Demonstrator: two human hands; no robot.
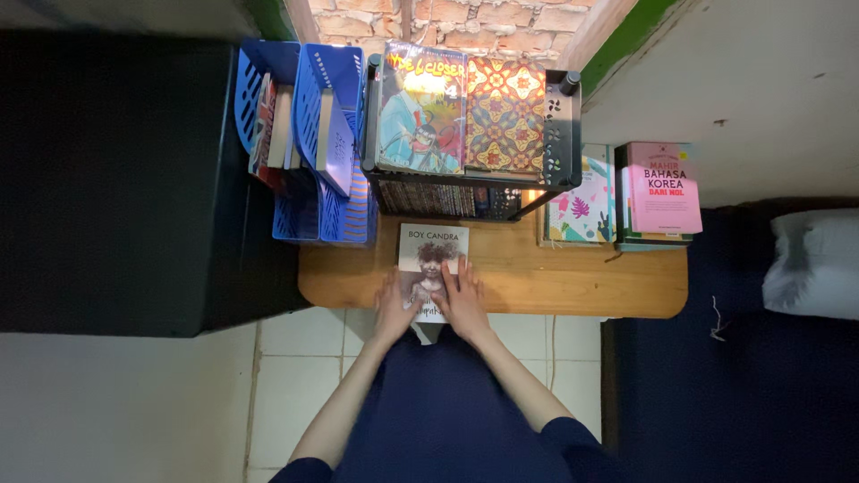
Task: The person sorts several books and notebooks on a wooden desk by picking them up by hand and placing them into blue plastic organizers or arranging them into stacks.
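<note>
Taking the grey book [432,255] as the landmark: it lies flat at the front of the wooden tabletop [573,282], its near end overhanging the edge. Far to its left and behind stand blue file holders [309,134] with books inside. The left hand [395,307] lies on the book's lower left corner, its grip open with fingers flat; the right hand [463,300] presses the lower right part, likewise open. Directly behind the book stands a black rack [472,134] topped by two colourful books. To its right sits a book stack with a pink book [662,188] on top
</note>
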